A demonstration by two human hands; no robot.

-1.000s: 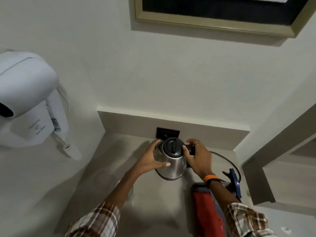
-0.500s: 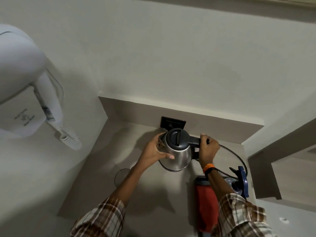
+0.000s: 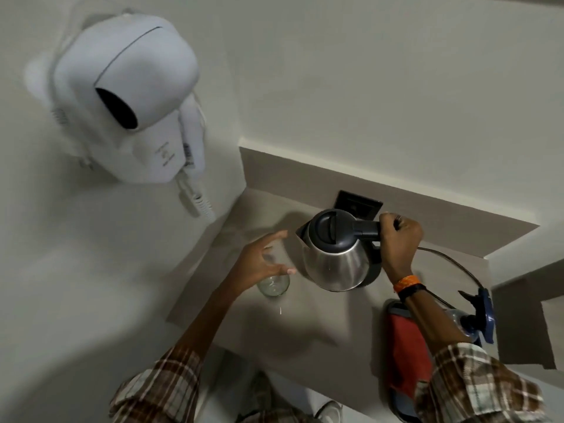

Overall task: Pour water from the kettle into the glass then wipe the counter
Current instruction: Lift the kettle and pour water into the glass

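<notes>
Steel kettle [image 3: 337, 257] gripped by right hand [image 3: 398, 244], left hand [image 3: 262, 261] spread above glass [image 3: 273, 285], counter [image 3: 308, 328] edge near

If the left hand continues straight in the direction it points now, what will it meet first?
Probably the glass: the open left hand hangs over its rim, fingers curled down toward it. Depth is unclear from this one view.
</notes>
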